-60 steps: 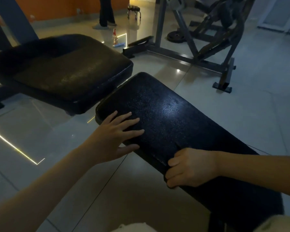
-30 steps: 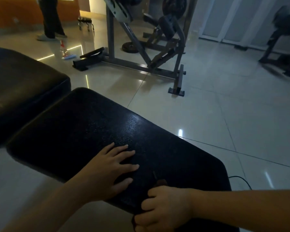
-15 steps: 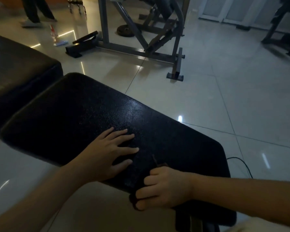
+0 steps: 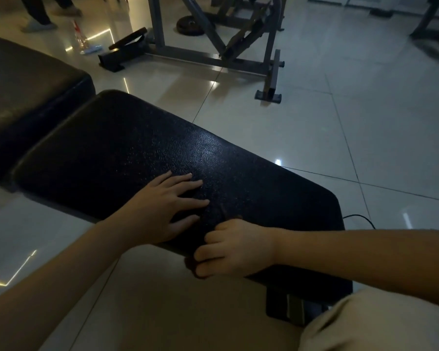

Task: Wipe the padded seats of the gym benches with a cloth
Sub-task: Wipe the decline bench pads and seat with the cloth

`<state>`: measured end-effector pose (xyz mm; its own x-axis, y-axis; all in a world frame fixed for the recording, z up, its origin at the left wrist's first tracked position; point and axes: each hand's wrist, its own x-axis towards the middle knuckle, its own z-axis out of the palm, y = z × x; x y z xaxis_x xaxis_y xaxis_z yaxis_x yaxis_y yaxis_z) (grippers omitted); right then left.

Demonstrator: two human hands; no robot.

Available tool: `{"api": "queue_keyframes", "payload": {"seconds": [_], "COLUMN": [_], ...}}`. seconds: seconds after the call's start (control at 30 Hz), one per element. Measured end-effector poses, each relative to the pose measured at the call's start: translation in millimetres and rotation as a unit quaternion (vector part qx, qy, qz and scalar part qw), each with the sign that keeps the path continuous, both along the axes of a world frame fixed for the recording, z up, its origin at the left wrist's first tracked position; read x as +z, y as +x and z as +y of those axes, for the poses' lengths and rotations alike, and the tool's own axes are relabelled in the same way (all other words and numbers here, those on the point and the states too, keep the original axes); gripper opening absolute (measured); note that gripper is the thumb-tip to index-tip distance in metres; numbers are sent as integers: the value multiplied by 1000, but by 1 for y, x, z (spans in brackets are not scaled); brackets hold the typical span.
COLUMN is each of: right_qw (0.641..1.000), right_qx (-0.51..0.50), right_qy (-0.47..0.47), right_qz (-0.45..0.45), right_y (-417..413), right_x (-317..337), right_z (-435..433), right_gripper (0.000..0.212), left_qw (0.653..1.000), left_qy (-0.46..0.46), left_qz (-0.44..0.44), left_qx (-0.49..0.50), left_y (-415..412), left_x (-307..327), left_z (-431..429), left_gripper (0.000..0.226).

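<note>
Now pressing the left hand [image 4: 162, 211] flat on the black seat [image 4: 127, 148], with fingers spread wide, and gripping a dark cloth [image 4: 192, 268] in the right hand [image 4: 236, 249], with fingers curled tight at the seat's near edge, just beside the left thumb. Hard to see much of the cloth in this gloom, only a dark fold poking out under the knuckles. Farther off, a second seat [image 4: 28, 92] just left of this one, and a grey frame [image 4: 213, 57].

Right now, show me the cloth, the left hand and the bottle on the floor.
cloth [image 4: 191, 267]: head view, dark fold under curled fingers of the right hand [image 4: 236, 249].
left hand [image 4: 160, 211]: head view, back of the hand.
bottle [image 4: 79, 38]: head view, clear body.
</note>
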<state>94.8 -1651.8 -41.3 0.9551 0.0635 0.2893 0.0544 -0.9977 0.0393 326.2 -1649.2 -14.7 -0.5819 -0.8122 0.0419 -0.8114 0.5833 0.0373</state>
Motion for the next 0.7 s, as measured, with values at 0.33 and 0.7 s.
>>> {"api": "queue_keyframes", "payload": {"seconds": [0.33,0.7], "right_qw": [990,993], "right_qx": [27,-91], "right_qy": [-74,27], "right_qz": [113,-70], "right_y": [-87,-33], "right_x": [-21,-19], "right_z": [6,-1], "right_gripper": [24,19], "left_qw": [1000,1000], "left_qy": [13,15], "left_qz": [5,18], "left_qx": [-9,-9], "left_y": [1,3], "left_x": [3,0], "left_z": [3,3], "left_gripper": [51,51]}}
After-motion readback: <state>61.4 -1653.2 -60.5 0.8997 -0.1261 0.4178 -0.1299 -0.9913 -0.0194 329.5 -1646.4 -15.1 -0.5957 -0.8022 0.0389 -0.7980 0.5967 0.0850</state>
